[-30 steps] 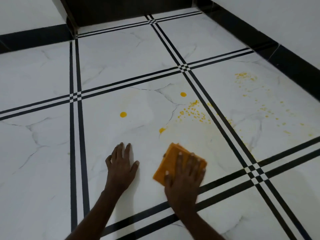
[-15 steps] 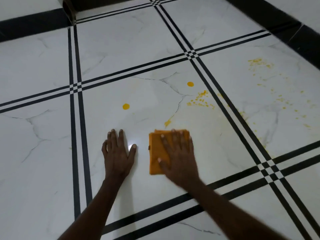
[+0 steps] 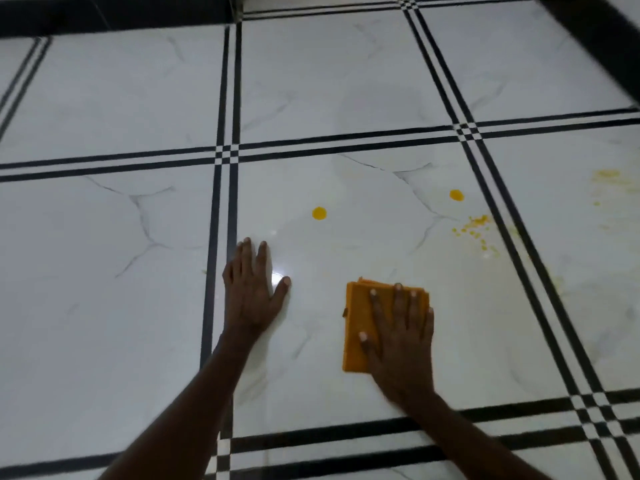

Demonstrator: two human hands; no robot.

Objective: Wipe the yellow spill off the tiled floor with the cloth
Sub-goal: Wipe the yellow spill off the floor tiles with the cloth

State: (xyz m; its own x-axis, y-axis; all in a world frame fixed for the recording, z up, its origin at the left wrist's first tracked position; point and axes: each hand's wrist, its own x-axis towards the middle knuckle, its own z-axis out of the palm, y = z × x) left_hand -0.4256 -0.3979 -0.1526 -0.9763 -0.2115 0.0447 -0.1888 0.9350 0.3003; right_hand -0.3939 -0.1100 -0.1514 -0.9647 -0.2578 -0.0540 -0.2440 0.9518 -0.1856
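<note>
White shiny floor tiles (image 3: 346,81) with thin grey cracks drawn on them fill the whole view, and pairs of black stripes (image 3: 227,202) run between the tiles. Along the top edge sits a dark black wall strip (image 3: 114,13).

On the middle tile, the right hand (image 3: 401,337) lies flat on a folded orange cloth (image 3: 356,327). Its fingers are straight and spread, pressing the cloth down on the floor. The cloth sticks out past the thumb side of the hand.

The left hand (image 3: 251,292) rests flat on the bare tile, well apart from the cloth, with its fingers straight and its thumb out to the side. It holds nothing. A bright spot of light shines on the tile just beside the thumb.

The yellow spill is farther from the person than the cloth. 1 round yellow drop (image 3: 319,213) sits near the left hand's fingertips. A 2nd round yellow drop (image 3: 456,195) sits farther right. Beside it is a bunch of tiny yellow specks (image 3: 474,228) near the striped line. A blurry yellow smear (image 3: 607,174) lies on the next tile to the right.
</note>
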